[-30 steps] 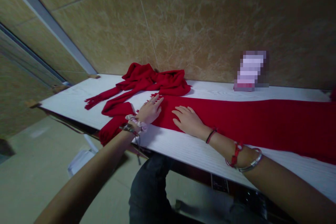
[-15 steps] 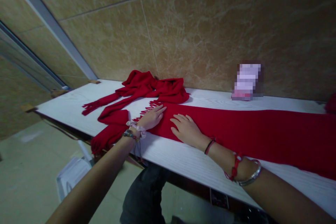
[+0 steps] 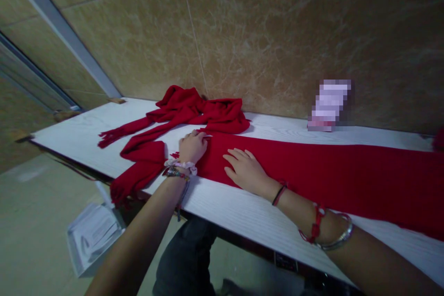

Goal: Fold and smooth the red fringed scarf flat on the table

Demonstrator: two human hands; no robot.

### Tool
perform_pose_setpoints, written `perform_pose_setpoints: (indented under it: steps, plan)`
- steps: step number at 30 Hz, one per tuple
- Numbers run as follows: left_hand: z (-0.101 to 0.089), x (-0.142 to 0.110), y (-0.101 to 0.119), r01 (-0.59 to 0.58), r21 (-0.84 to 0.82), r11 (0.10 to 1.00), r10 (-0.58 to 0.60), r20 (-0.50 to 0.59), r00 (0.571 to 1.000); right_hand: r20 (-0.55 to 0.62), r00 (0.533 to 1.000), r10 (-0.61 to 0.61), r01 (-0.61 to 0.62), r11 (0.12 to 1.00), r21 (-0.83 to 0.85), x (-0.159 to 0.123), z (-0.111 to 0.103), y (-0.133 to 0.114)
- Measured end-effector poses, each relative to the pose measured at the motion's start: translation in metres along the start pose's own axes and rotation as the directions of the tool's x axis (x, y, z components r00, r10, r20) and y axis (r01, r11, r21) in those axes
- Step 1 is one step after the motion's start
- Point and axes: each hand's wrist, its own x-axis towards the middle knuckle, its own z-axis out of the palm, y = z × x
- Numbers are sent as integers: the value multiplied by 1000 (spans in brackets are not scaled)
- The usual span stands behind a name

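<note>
The flat red scarf (image 3: 329, 166) is found laid lengthwise on the white table (image 3: 222, 203), its far end cut off by the right side of the view. The right hand (image 3: 245, 170) is placed palm down on it, fingers slightly spread and nothing visibly gripped. The left hand (image 3: 192, 148) is set at the fringed end, well apart from the right; its fingers are curled, and whether cloth is pinched beneath them cannot be told. The fringe (image 3: 175, 154) is largely covered by that hand. The handling is judged to be a levelling of this end. For it to be done well, the cloth should be anchored lightly by the right palm while the edge is worked outward by the left fingers, so that the weave is not dragged askew. Strands should be laid straight rather than pulled singly. Care is advised with the cord (image 3: 182, 199) hung from the left wrist, by which threads could be caught. The crumpled red scarf (image 3: 222, 115) is noted just beside the fringed end, toward the wall (image 3: 243, 32); by it the flat one could be rucked, and clearance between the two is recommended.
</note>
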Motion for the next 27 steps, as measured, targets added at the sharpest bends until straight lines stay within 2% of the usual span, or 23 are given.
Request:
perform_pose_setpoints:
  steps: [2,3,4,6,8,9,10,11,12,14,15,16,18,20,21,22,24,26,27]
  plan:
    - [0,-3,-8,186,56,981,-183,-60,981,5,1000,1,-1,1000,-4,0,0,0]
    - [-1,-3,-11,220,48,974,-214,-102,971,10,1000,1,-1,1000,-6,0,0,0]
    - [-1,-2,-14,202,18,979,-197,-147,969,15,1000,1,-1,1000,-8,-1,-1,0]
    - [0,2,-16,14,-61,998,-26,-199,980,18,1000,-6,6,1000,-15,-2,-1,0]
    - [3,5,-12,-231,-118,966,216,-124,968,12,1000,-13,13,1000,-24,-3,-1,0]
    - [4,6,-10,-287,-128,949,282,-59,958,8,1000,-16,17,999,-28,-4,-1,0]
    - [5,6,-8,-277,-116,954,279,1,960,4,1000,-19,19,999,-31,-4,-1,0]
    - [5,5,-6,-205,-83,975,209,35,977,3,1000,-22,22,999,-33,-5,-2,0]
    - [5,4,-5,-89,-40,995,90,37,995,3,1000,-24,25,999,-34,-6,-2,0]
    - [3,1,-5,146,18,989,-146,-20,989,6,1000,-29,29,999,-36,-6,-2,0]
    - [2,1,-5,196,20,980,-195,-51,980,8,1000,-30,31,999,-37,-7,-3,0]
    - [1,1,-6,177,9,984,-176,-72,982,9,999,-31,32,999,-38,-7,-3,0]
    - [0,3,-6,-25,-23,999,23,-62,998,12,999,-34,34,999,-40,-7,-4,-1]
    - [3,5,-3,-204,-45,978,205,-2,979,15,999,-37,37,998,-43,-6,-4,-1]
    - [4,5,-3,-205,-42,978,207,28,978,16,999,-38,38,998,-45,-6,-5,-1]
    - [5,5,-2,-138,-28,990,139,43,989,18,999,-38,39,998,-46,-7,-5,-1]
    - [6,2,-4,115,14,993,-115,9,993,22,999,-36,37,998,-50,-7,-6,0]
    - [6,0,-8,328,16,944,-327,-59,943,30,999,-35,37,998,-52,-7,-5,0]
    - [5,-1,-10,372,-6,928,-371,-100,923,33,999,-36,38,998,-52,-7,-4,1]
